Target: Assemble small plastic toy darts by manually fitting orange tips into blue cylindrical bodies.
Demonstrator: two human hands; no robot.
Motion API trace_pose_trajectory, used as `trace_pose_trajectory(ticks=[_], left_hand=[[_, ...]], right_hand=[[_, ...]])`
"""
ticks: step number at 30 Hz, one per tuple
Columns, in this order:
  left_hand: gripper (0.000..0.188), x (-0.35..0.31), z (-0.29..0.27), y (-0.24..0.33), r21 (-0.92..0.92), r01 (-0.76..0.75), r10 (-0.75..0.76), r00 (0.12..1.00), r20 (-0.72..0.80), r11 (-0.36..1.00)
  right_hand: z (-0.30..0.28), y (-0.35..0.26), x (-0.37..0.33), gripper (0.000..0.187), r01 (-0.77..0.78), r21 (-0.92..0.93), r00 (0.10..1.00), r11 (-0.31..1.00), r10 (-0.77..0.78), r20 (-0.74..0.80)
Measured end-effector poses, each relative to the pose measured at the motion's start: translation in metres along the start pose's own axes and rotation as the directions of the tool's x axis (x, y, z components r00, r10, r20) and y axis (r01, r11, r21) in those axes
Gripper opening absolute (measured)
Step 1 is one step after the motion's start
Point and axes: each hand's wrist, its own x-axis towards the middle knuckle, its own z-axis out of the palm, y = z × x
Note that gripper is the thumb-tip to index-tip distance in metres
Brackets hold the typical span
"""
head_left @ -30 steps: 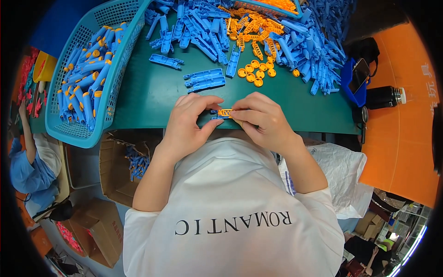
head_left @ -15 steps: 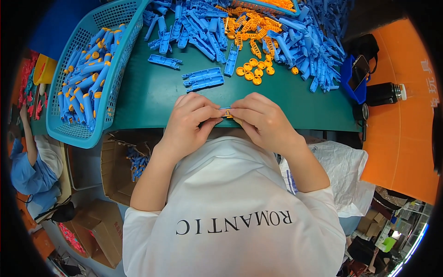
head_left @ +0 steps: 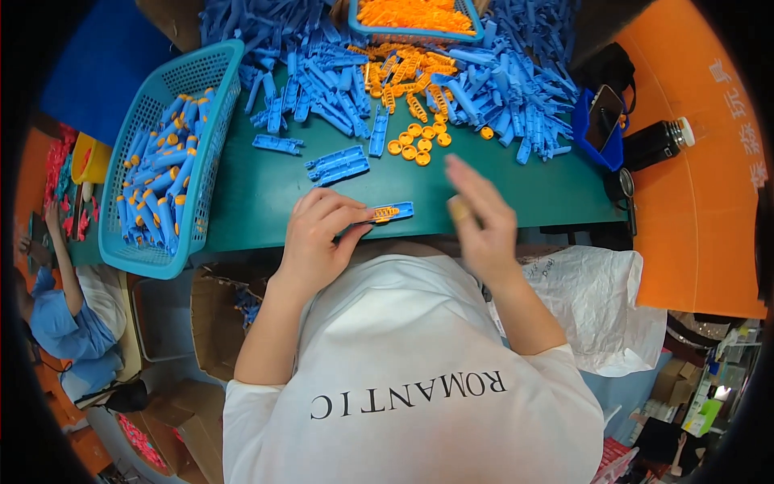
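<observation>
My left hand point(head_left: 318, 238) pinches one end of a blue plastic half-shell point(head_left: 405, 209) near the front edge of the table. An orange ladder-shaped insert point(head_left: 385, 214) lies inside that shell. My right hand point(head_left: 486, 230) is off the part, to its right, with its fingers stretched apart and blurred by motion. A yellowish patch shows on one of its fingers; I cannot tell what it is. Beyond the hands lie several round orange caps point(head_left: 423, 144). Joined blue half-shells point(head_left: 339, 165) rest just past my left hand, and another half-shell point(head_left: 378, 131) lies farther off.
At left stands a blue basket point(head_left: 110, 242) of finished-looking blue tubes with orange ends. Heaps of blue shells point(head_left: 318, 85) and orange inserts point(head_left: 403, 68) cover the green table's point(head_left: 266, 194) far side, below an orange-filled basket point(head_left: 415, 35). A blue tray point(head_left: 592, 145) and black bottle point(head_left: 657, 145) stand right.
My right hand has let go of the part and moved right and away from it. My left hand keeps hold, and the shell with its insert now shows. The view has shifted slightly.
</observation>
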Motion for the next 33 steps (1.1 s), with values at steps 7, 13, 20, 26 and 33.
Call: trace_pose_trajectory(ticks=[7,13,20,26,33], left_hand=[[0.027,0.01,0.007,0.01,0.096,-0.151,0.15,0.989,0.017,0.984],[0.023,0.025,0.032,0.012,0.048,-0.175,0.175,0.985,-0.001,0.983],[0.022,0.025,0.036,0.014,-0.007,-0.129,0.129,0.991,-0.048,0.992],[0.022,0.024,0.037,0.014,0.019,-0.119,0.12,0.991,-0.059,0.993],[0.022,0.026,0.039,0.017,0.03,-0.124,0.126,0.989,-0.077,0.992]], right_hand=[[-0.073,0.054,0.019,0.023,-0.14,-0.301,0.945,0.943,0.037,-0.324],[-0.094,0.083,0.036,0.04,-0.332,-0.579,0.932,0.745,0.166,-0.321],[-0.058,0.078,0.02,0.059,-0.181,-0.631,0.983,0.755,0.161,-0.09],[-0.066,0.064,0.011,0.05,-0.141,-0.235,0.989,0.962,0.124,-0.086],[-0.083,0.076,0.0,0.039,-0.213,0.106,0.942,0.971,0.233,-0.243]])
